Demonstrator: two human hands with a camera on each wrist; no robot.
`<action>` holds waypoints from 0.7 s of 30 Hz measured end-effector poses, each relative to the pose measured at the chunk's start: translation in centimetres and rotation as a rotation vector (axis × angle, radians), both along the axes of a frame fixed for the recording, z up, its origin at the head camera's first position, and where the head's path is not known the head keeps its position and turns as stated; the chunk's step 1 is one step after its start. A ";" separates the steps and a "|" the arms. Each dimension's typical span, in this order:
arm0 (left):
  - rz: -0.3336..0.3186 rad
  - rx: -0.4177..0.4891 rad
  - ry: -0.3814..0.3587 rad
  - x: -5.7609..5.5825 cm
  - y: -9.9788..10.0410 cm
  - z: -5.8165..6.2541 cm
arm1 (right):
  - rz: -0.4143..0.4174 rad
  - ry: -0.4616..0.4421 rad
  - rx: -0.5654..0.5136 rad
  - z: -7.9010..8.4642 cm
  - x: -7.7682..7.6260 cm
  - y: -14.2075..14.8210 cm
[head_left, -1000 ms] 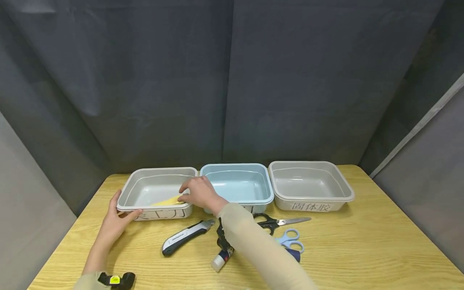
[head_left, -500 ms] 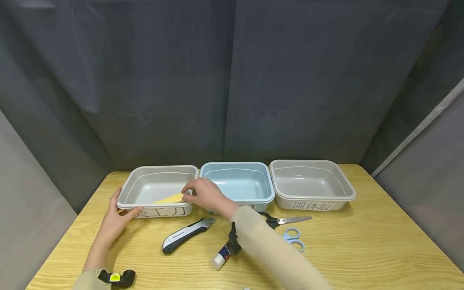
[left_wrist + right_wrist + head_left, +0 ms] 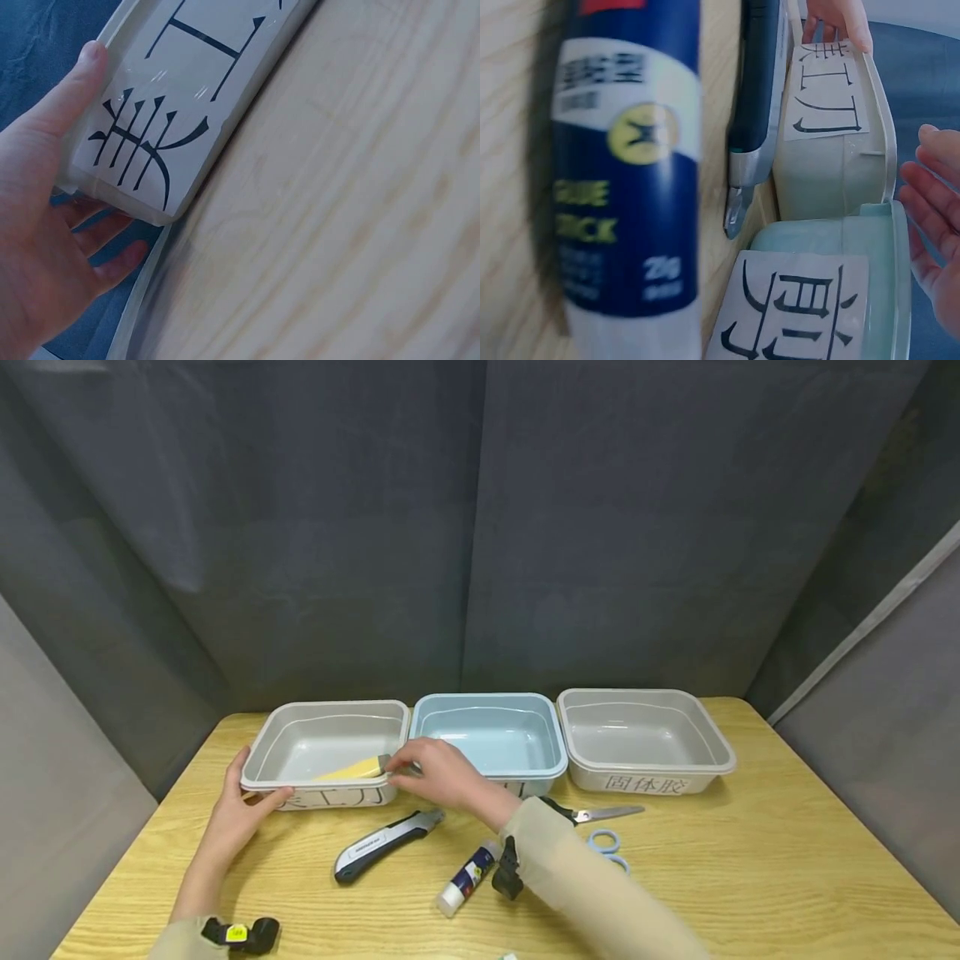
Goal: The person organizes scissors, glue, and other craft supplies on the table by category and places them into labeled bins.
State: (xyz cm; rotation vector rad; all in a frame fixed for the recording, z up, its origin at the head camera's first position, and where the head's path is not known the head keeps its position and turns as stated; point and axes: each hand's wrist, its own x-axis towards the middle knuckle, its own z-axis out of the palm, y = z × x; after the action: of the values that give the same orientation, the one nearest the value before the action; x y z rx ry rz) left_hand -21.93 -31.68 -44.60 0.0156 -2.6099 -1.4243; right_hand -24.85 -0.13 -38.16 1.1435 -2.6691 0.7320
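Note:
My left hand (image 3: pixel 238 814) grips the front left corner of the left grey bin (image 3: pixel 300 710), thumb on the rim and fingers round the side. In the left wrist view, the hand (image 3: pixel 45 195) lies beside the bin's lettered label (image 3: pixel 161 105). A yellow utility knife (image 3: pixel 356 769) with a grey end lies inside that bin by its front wall. My right hand (image 3: pixel 442 777) is at the bin's front right corner, fingertips close to the knife's grey end. In the right wrist view, its fingers (image 3: pixel 930 202) are spread apart with nothing visible between them.
A silver-and-black utility knife (image 3: pixel 386 845) and a glue stick (image 3: pixel 468 878) lie on the wooden table (image 3: pixel 750 860). Black-handled scissors (image 3: pixel 607 814) and light-blue-handled scissors (image 3: pixel 603 841) are partly behind the right sleeve. A blue bin (image 3: pixel 487 777) and another grey bin (image 3: pixel 645 768) stand to the right.
My right hand has drawn back slightly to the right and toward me, off the yellow utility knife, exposing its grey end. More of the glue stick shows. The left hand has stayed put.

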 end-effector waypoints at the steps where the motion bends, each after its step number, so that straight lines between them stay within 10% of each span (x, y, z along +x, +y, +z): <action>1: -0.001 0.000 0.001 0.0 0.0 0.0 | 0.008 0.009 0.002 0.0 0.1 0.1; 21: -0.007 0.013 0.005 -0.2 0.3 0.2 | 0.145 0.069 0.087 -0.3 2.4 2.8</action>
State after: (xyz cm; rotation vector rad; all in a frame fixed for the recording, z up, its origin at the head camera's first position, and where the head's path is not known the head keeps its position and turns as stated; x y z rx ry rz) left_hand -22.10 -31.43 -44.40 0.0048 -2.5993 -1.4423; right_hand -22.40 2.64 -38.46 1.3699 -2.6058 0.5910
